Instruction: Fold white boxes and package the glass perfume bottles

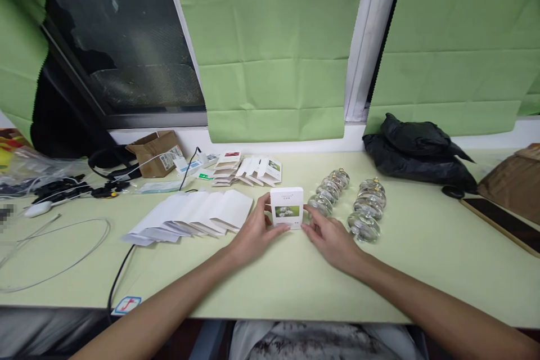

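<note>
A small white box (287, 198) with a picture of white flowers on green stands upright on the table between my hands. My left hand (254, 230) grips its left side, fingers behind and thumb along the lower front. On the opposite side, my right hand (331, 236) holds the lower right edge between thumb and fingers. Just beyond my right hand lie two rows of round clear glass-like ornaments with gold tops, a left row (324, 194) and a right row (366, 208). Left of my left hand, several flat white box sleeves (194, 214) overlap in a fan.
Folded small boxes (259, 170) stand at the back middle. A brown carton (156, 153), cables (84, 264) and a white mouse-like object (39, 210) occupy the left. To the right are black plastic bags (417, 152), a phone (502, 222) and a brown package (512, 180).
</note>
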`<state>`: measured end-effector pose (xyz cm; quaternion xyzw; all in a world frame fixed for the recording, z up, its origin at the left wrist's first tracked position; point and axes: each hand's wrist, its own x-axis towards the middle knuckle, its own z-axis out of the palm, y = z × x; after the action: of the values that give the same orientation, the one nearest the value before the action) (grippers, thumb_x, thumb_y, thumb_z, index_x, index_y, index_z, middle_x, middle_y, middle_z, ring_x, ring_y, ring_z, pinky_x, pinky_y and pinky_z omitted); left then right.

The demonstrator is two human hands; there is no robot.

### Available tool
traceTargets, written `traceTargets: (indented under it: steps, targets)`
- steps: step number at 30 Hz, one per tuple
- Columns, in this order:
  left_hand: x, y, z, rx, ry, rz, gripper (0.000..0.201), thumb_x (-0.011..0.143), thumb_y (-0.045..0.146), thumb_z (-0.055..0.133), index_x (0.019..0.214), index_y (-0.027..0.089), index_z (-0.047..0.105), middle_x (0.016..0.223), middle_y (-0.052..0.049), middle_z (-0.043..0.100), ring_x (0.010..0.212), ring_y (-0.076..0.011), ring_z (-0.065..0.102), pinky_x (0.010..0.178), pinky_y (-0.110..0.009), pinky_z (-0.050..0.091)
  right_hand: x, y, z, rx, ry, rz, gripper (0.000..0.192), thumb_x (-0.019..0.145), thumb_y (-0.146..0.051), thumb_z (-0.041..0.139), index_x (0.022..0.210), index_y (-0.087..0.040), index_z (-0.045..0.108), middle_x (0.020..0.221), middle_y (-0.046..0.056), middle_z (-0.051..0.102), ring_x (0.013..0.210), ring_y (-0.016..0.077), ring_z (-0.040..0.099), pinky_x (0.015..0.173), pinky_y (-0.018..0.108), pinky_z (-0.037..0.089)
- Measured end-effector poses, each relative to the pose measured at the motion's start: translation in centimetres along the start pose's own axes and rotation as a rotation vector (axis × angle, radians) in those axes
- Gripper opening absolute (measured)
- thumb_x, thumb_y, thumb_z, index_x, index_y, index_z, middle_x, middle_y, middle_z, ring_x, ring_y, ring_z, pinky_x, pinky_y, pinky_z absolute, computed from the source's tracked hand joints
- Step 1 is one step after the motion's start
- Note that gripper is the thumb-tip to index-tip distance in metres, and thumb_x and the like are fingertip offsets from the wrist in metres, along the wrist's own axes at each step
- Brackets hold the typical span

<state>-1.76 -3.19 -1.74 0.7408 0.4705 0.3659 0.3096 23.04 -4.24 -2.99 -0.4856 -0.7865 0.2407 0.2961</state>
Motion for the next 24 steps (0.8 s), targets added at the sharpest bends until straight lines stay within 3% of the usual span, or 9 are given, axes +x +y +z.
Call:
traceTargets:
  steps: [8,24]
  targets:
    - [-0.05,0.31,0.01,0.04,0.086,0.076,0.077,0.094,0.038,0.075,0.153,0.028,0.027,0.141,-0.012,0.056,0.112,-0.0244,0.063,0.084,-0.037,0.057,-0.1,-0.12,-0.02,0.065,0.001,-0.029,0.052,0.107,-0.035,0.047,0.158,-0.026,0.037,0.084,-0.002,0.066,0.07,0.0204,0.063,0.065,0.033,0.043]
    - [-0.13,-0.11,0.1,0.058,0.105,0.031,0.061,0.094,0.045,0.074,0.14,0.027,0.037,0.127,-0.008,0.057,0.096,-0.0205,0.061,0.08,-0.036,0.054,-0.18,-0.5,-0.36,0.097,-0.001,-0.05,0.051,0.108,-0.034,0.045,0.158,-0.029,0.037,0.092,0.0,0.066,0.074,0.0204,0.063,0.068,0.033,0.045]
